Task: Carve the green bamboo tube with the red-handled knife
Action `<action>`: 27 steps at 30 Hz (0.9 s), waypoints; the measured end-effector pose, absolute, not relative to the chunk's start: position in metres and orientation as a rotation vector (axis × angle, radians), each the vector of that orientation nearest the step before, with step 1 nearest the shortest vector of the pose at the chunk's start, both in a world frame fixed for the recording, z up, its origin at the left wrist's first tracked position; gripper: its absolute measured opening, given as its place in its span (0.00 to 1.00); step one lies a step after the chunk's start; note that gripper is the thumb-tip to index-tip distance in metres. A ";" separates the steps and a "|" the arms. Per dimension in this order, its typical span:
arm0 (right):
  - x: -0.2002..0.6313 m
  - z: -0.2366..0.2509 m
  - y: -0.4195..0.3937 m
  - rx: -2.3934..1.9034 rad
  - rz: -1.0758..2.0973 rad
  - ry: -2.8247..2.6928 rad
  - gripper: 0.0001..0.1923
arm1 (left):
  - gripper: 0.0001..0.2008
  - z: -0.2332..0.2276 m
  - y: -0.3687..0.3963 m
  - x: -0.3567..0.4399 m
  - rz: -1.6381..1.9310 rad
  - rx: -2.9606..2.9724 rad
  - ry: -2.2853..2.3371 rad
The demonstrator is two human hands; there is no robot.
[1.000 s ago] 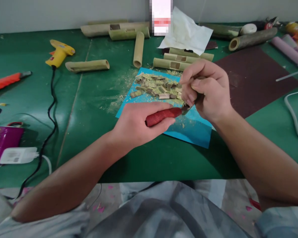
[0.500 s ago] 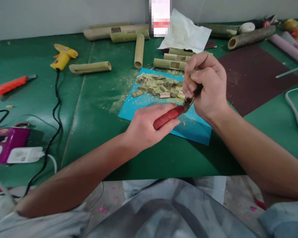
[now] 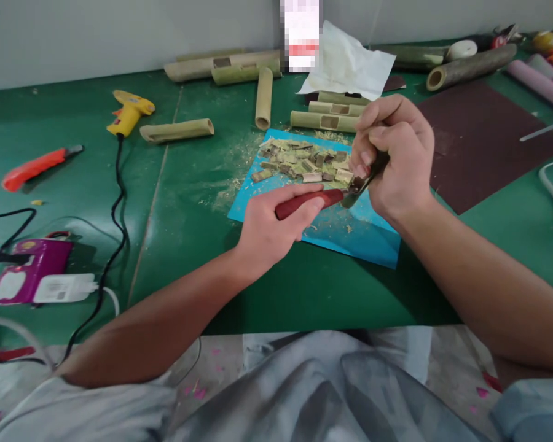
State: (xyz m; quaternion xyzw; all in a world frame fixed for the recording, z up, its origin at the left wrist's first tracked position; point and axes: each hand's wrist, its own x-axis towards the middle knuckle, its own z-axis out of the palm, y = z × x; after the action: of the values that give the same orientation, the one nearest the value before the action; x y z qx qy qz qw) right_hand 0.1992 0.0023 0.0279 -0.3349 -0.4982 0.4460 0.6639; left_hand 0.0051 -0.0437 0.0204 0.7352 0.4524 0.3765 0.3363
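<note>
The left hand (image 3: 270, 230) is wrapped around the red handle of a knife (image 3: 311, 202), and the handle sticks out to the right between the thumb and the fingers. The metal tip of the knife points up and to the right, into the right hand (image 3: 394, 162). The right hand is curled up tight around a small dark piece, but the fingers hide most of it, so I cannot tell what the piece looks like. Both hands are just above a blue sheet (image 3: 350, 236) that lies on the green table (image 3: 188, 245). On the far part of the blue sheet there is a heap of little cut bamboo bits (image 3: 304, 162), with pale dust and crumbs around it. Behind the sheet lie some bamboo tubes (image 3: 325, 120) side by side, and one more bamboo tube (image 3: 263, 98) lies pointing away from the person. Another tube (image 3: 177, 130) lies to the left of those. Near it is a yellow glue gun (image 3: 129, 112) with a black cord (image 3: 115, 202) that runs down toward the near edge of the table. Far to the left lies an orange cutter (image 3: 37, 167). A purple box (image 3: 27, 270) sits by the left edge. A white paper (image 3: 350, 64) lies at the back, and a dark brown sheet (image 3: 483, 138) lies on the right.
</note>
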 end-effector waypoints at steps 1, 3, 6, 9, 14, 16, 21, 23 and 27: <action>0.200 0.026 0.002 -0.758 1.018 -1.136 0.11 | 0.13 0.021 -0.044 0.005 1.008 1.969 1.183; 0.200 0.023 0.002 -0.735 1.038 -1.154 0.13 | 0.12 0.021 -0.045 0.003 1.071 2.111 1.160; 0.199 0.018 0.000 -0.678 1.043 -1.161 0.13 | 0.10 0.020 -0.046 0.001 1.182 2.332 1.061; 0.199 0.019 -0.003 -0.641 0.996 -1.169 0.10 | 0.10 0.019 -0.044 -0.002 1.245 2.473 1.016; 0.203 0.018 -0.001 -0.675 0.972 -1.138 0.08 | 0.12 0.013 -0.033 -0.007 1.231 2.585 1.013; 0.207 0.014 0.003 -0.680 1.022 -1.134 0.10 | 0.12 0.011 -0.028 -0.008 1.248 2.606 0.973; 0.213 0.013 0.010 -0.730 1.181 -1.198 0.14 | 0.11 0.008 -0.022 -0.015 1.235 2.661 1.009; 0.212 0.018 0.009 -0.737 1.128 -1.189 0.13 | 0.12 0.008 -0.021 -0.018 1.216 2.665 0.981; 0.211 0.024 0.008 -0.774 1.022 -1.153 0.10 | 0.16 0.006 -0.015 -0.020 1.350 2.740 0.638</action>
State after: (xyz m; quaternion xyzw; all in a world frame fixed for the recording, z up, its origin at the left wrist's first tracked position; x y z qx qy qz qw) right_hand 0.2106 0.0083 0.0242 -0.3408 -0.5077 0.4501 0.6508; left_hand -0.0201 -0.0153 0.0062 0.8780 0.2044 0.4327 0.0103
